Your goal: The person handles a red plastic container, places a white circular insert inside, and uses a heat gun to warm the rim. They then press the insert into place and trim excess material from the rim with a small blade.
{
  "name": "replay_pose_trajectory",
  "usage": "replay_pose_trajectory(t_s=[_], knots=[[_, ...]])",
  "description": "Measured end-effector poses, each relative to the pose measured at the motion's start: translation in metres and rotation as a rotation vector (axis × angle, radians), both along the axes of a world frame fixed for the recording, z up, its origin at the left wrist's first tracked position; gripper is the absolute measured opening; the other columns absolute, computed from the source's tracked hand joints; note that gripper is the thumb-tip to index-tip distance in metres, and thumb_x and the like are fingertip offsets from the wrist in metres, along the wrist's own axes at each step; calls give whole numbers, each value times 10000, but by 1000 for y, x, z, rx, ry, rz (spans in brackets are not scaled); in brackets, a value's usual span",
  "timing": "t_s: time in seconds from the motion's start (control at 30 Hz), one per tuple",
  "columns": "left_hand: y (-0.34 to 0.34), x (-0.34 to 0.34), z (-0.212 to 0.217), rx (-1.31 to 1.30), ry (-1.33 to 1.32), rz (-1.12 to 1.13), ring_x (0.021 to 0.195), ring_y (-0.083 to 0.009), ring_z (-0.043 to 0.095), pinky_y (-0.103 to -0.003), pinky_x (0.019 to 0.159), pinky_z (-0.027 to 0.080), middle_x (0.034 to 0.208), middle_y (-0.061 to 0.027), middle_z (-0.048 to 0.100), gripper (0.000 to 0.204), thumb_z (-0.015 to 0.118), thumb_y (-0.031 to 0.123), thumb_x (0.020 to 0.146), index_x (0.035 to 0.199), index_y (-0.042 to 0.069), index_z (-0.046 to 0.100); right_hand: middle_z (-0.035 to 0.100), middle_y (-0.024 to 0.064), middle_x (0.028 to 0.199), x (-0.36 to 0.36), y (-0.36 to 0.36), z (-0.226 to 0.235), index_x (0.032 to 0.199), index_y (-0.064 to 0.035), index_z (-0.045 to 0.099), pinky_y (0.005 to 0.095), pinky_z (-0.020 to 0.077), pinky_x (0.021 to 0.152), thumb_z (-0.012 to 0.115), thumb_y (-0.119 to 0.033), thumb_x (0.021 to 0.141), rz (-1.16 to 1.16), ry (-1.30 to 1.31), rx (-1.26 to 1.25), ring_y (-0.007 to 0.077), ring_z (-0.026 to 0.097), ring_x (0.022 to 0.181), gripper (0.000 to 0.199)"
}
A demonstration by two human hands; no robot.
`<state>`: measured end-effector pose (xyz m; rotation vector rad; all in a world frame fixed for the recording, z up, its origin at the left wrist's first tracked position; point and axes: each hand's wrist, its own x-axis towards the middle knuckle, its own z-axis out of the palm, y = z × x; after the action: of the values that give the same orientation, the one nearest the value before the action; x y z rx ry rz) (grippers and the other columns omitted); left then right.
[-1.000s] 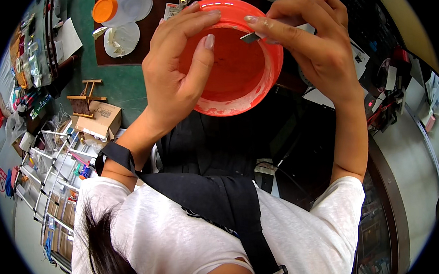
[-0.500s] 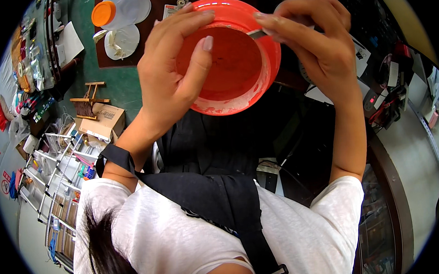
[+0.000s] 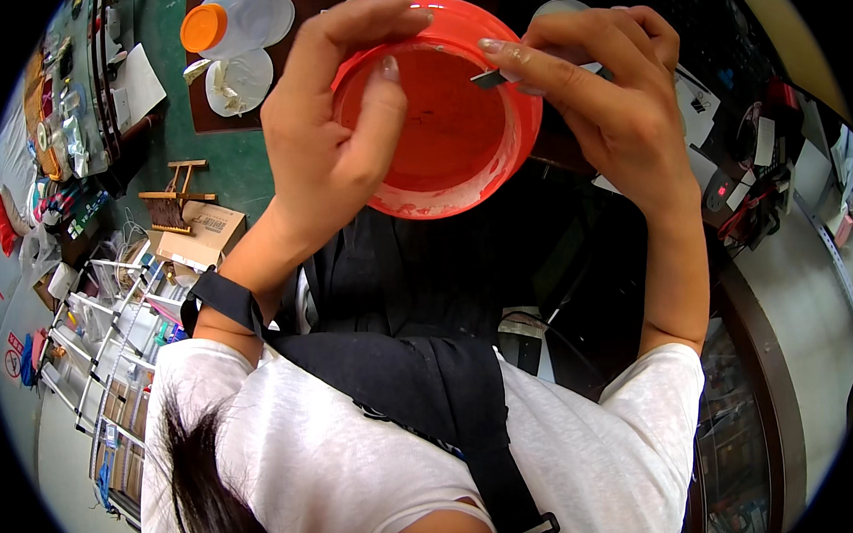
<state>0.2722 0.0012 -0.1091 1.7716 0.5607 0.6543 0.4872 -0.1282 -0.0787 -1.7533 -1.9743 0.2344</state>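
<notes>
Metal piece (image 3: pixel 486 78) is pinched by right hand (image 3: pixel 613 88) over red basin (image 3: pixel 442 201), seemingly for scraping; grip of left hand (image 3: pixel 321 122) cannot be told; steady angling is likely needed next.

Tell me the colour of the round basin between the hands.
The round basin is red, with pale smears on its inner wall; head view.

Bowl (image 3: pixel 440 209) ahead, jar (image 3: pixel 248 21) (and box (image 3: pixel 199 236)) left
</notes>
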Motion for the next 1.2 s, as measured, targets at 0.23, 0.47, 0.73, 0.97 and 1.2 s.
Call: replay_pose_trajectory(t_s=[0.23,0.47,0.73,0.97,1.2], knots=[[1,-7,1,-198,-15,-33,1221,-275,643,-380,1098,474,1270,-217,657,406,416,-70,987,1386,-38,479,680,-62,1030,0,1,-2,1159,-259,783,342,339,881,744,-90,805,31,-54,37,118,629,882,395],[2,-9,0,-206,-38,-18,1210,-267,649,-380,1093,481,1263,-211,662,395,424,-73,985,1373,-47,489,675,-52,1036,-3,1,-7,1186,-220,774,318,388,845,717,-59,858,-38,-36,54,108,629,875,370],[20,-14,0,-685,-219,88,1058,-219,700,-318,959,554,1162,-158,699,255,525,34,1035,1280,-13,578,659,114,1075,-16,-19,-46,1359,-123,649,374,504,870,635,-186,1012,-622,555,-245,260,660,936,353],[54,-31,-1,-526,-43,337,510,-78,587,-196,480,432,677,-16,638,238,588,251,1064,1021,38,684,651,209,1182,-41,-71,-182,1416,-80,585,442,498,933,571,-219,1030,-654,600,-380,374,639,1028,410],[32,-55,-16,-230,34,308,661,-72,609,-201,581,489,842,-43,679,244,615,188,1048,1213,10,639,668,259,1086,-56,-75,-211,1159,35,651,474,519,860,667,-222,892,-572,470,-246,414,627,985,371]])
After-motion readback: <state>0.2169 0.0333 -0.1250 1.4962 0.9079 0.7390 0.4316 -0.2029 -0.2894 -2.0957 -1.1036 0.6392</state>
